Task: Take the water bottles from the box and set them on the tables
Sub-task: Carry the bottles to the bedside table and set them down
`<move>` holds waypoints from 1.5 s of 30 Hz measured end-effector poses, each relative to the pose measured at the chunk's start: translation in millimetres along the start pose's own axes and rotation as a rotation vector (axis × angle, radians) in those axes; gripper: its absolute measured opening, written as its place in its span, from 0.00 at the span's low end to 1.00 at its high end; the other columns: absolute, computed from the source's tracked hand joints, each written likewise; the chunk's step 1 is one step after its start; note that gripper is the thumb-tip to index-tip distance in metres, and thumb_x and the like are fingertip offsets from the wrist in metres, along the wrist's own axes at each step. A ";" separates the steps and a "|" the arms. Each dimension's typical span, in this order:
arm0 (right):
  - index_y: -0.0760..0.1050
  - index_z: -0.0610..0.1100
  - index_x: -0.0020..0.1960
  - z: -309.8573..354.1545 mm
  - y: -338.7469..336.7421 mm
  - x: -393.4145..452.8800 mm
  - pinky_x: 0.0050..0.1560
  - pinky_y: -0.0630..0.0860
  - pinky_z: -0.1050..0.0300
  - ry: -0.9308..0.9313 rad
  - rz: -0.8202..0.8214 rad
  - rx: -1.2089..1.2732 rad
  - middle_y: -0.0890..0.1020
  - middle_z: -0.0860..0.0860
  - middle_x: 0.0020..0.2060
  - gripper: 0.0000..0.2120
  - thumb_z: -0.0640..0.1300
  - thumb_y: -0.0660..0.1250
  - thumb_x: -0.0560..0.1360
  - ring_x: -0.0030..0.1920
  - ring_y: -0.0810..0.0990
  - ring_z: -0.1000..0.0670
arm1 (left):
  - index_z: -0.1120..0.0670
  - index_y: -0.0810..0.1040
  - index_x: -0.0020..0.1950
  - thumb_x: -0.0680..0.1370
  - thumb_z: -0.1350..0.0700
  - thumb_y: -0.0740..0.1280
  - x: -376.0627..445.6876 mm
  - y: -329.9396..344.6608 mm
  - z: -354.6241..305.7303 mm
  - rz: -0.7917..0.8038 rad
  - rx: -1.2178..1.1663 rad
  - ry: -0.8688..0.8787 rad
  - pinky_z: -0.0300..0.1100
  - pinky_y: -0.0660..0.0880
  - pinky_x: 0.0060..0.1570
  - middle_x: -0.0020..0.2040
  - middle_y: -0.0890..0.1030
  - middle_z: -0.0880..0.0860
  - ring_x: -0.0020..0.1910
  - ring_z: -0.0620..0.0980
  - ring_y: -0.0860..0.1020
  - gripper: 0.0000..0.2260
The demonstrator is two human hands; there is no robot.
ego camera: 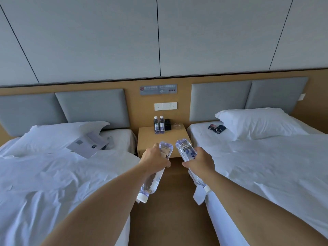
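Sideways, two clear ribbed plastic bottles (154,176).

Nightstand (147,137) front bare; two bottles (158,124) crowd its back.

Two clear bottles (154,176) held caps-down; two upright (158,124).

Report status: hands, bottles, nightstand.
Left hand grips one bottle, right hand another, caps toward camera. Nightstand ahead holds two bottles. Front clear.
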State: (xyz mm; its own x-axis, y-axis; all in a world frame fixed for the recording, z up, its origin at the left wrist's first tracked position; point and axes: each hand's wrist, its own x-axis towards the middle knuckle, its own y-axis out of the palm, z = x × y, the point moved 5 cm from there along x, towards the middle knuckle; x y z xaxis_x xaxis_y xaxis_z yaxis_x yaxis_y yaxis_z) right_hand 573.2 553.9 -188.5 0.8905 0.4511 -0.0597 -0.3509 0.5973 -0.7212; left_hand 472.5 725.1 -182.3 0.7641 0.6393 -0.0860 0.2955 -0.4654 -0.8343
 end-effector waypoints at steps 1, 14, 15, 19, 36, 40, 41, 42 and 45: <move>0.70 0.44 0.65 -0.5 6.7 19.4 0.47 0.71 0.56 -0.001 0.013 -0.010 0.80 0.47 0.58 0.29 0.51 0.78 0.70 0.54 0.80 0.46 | 0.50 0.66 0.69 0.66 0.48 0.77 19.2 3.1 1.2 0.001 0.002 -0.005 0.45 0.82 0.38 0.49 0.77 0.52 0.43 0.51 0.80 0.35; 0.74 0.46 0.51 13.3 50.6 312.4 0.36 0.72 0.57 0.048 0.177 -0.012 0.79 0.51 0.41 0.21 0.51 0.79 0.64 0.41 0.80 0.49 | 0.53 0.65 0.73 0.68 0.50 0.77 276.5 4.9 -11.1 -0.009 -0.035 -0.147 0.40 0.73 0.29 0.46 0.74 0.49 0.42 0.48 0.78 0.38; 0.74 0.45 0.51 15.5 53.6 330.8 0.37 0.73 0.57 0.060 0.191 -0.005 0.79 0.50 0.42 0.22 0.50 0.79 0.64 0.41 0.80 0.49 | 0.53 0.64 0.74 0.67 0.50 0.77 293.2 4.3 -12.2 -0.002 -0.035 -0.159 0.41 0.75 0.31 0.48 0.75 0.50 0.43 0.49 0.79 0.38; 0.70 0.50 0.44 21.6 72.4 388.1 0.37 0.73 0.57 0.084 0.204 0.049 0.78 0.51 0.40 0.19 0.50 0.78 0.63 0.39 0.79 0.50 | 0.52 0.65 0.72 0.68 0.50 0.77 353.0 7.5 -8.3 0.020 -0.043 -0.217 0.44 0.82 0.38 0.52 0.76 0.53 0.45 0.51 0.80 0.37; 0.74 0.48 0.55 41.4 190.1 613.2 0.45 0.80 0.54 0.237 0.366 -0.105 0.81 0.49 0.45 0.25 0.56 0.78 0.65 0.44 0.82 0.48 | 0.47 0.72 0.65 0.64 0.45 0.79 617.7 54.3 77.2 0.356 -0.096 -0.288 0.38 0.78 0.32 0.49 0.77 0.50 0.42 0.47 0.79 0.32; 0.74 0.47 0.56 42.1 210.8 655.5 0.44 0.80 0.54 0.306 0.442 -0.132 0.82 0.49 0.46 0.24 0.56 0.78 0.66 0.45 0.82 0.47 | 0.51 0.74 0.66 0.66 0.43 0.78 668.0 63.2 95.5 0.491 -0.053 -0.308 0.43 0.80 0.49 0.55 0.77 0.52 0.49 0.49 0.78 0.32; 0.74 0.46 0.57 39.4 215.9 664.2 0.47 0.81 0.53 0.333 0.457 -0.132 0.82 0.48 0.47 0.25 0.56 0.78 0.66 0.46 0.83 0.47 | 0.52 0.72 0.68 0.67 0.44 0.78 677.1 65.9 99.6 0.510 -0.061 -0.318 0.43 0.78 0.49 0.58 0.76 0.52 0.52 0.50 0.77 0.33; 0.75 0.45 0.57 35.3 221.0 672.0 0.48 0.81 0.52 0.372 0.466 -0.119 0.83 0.47 0.48 0.26 0.55 0.78 0.66 0.47 0.83 0.46 | 0.52 0.71 0.70 0.68 0.45 0.77 685.6 69.7 104.0 0.527 -0.064 -0.326 0.43 0.75 0.48 0.60 0.75 0.53 0.54 0.52 0.76 0.34; 0.75 0.40 0.58 22.8 238.4 693.4 0.54 0.83 0.48 0.507 0.485 0.005 0.84 0.42 0.49 0.27 0.53 0.80 0.66 0.48 0.85 0.42 | 0.54 0.69 0.69 0.70 0.46 0.77 708.0 78.5 114.7 0.547 -0.043 -0.363 0.45 0.75 0.51 0.60 0.75 0.54 0.55 0.53 0.75 0.32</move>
State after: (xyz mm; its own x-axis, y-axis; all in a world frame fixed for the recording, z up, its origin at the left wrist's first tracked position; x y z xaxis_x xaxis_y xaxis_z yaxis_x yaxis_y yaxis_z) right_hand 1100.4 1024.3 -386.1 0.6577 0.3034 -0.6895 -0.7432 0.4104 -0.5283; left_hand 970.8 1211.4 -371.1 0.5709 0.4660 -0.6759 -0.0525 -0.8009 -0.5965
